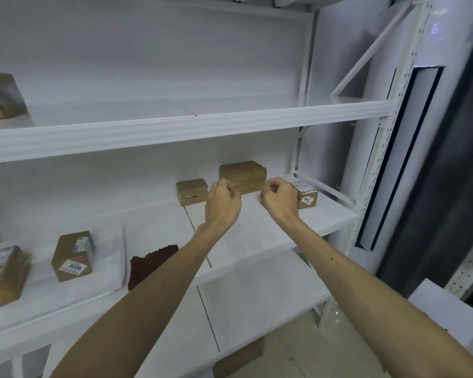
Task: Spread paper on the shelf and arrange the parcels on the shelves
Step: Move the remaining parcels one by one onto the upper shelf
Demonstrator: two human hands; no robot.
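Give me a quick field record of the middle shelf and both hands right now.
middle shelf: five brown parcels
right group: small plain parcel, larger parcel behind, labelled parcel
left group: parcel marked 3008, edge parcel
white sheet: right of parcel marked 3008
left hand: fingers curled, grip unclear
right hand: fingers curled, in front of labelled parcel, grip unclear
upper shelf: far-left parcel

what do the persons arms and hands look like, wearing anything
The left forearm and right forearm are bare, with no sleeves in view. The left hand and right hand wear no gloves, and no watch, bracelet or ring shows. The right forearm carries one small dark spot.
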